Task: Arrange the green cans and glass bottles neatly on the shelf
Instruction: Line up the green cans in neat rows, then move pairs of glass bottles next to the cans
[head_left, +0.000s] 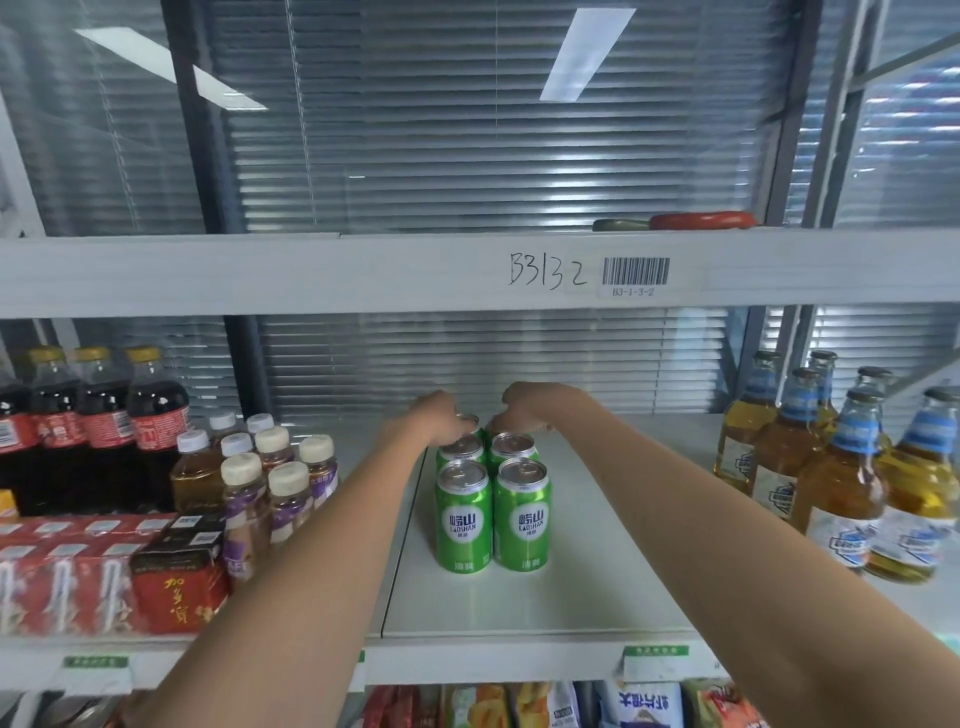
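Several green cans (464, 514) stand in two neat columns in the middle of the white shelf (597, 571). My left hand (439, 413) reaches to the back of the left column and rests on the rearmost can (469, 420). At the back of the right column my right hand (519, 408) covers the last can there, which is mostly hidden. Both hands curl over the can tops. Several glass bottles (836, 467) of amber drink with blue neck labels stand in a cluster at the right end of the shelf.
Cola bottles (104, 415) and small tea bottles (249, 478) crowd the left of the shelf, with red drink cartons (176, 587) in front. The upper shelf beam (363, 270) hangs above my hands. Snack packets (519, 706) sit on the shelf below.
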